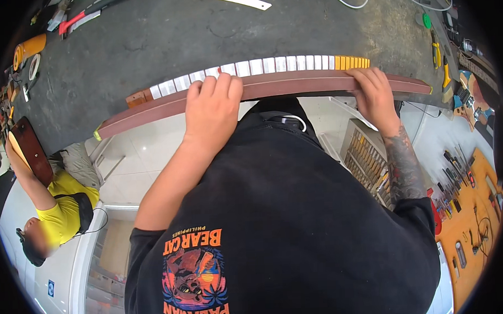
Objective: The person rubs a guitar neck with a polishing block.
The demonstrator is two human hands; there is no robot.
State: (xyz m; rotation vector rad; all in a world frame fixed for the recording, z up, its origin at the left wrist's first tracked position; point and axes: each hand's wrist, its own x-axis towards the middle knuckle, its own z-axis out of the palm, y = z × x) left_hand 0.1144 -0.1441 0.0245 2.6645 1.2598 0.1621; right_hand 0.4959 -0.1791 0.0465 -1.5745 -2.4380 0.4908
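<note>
My left hand (212, 106) is closed over a long, straight reddish-brown bar (293, 84), left of its middle. Further right, my right hand (374, 94) grips the same bar, fingers curled over the top. Yellow-green bits show at both ends of the bar. Just beyond it, along the front of the dark workbench, lies a narrow strip like a taped guitar neck (270, 65). White segments divided by thin dark lines cover most of it, yellow ones its right end, and bare brown wood shows at its left end. The bar hides the strip's near side.
A white ruler-like strip (241, 0) lies on the dark bench (175, 46). Tape rolls (34, 66) and a red-handled tool (64, 28) are at the left, yellow-handled pliers (436, 53) at the right. A co-worker in yellow (68, 210) holds a brown object at the left.
</note>
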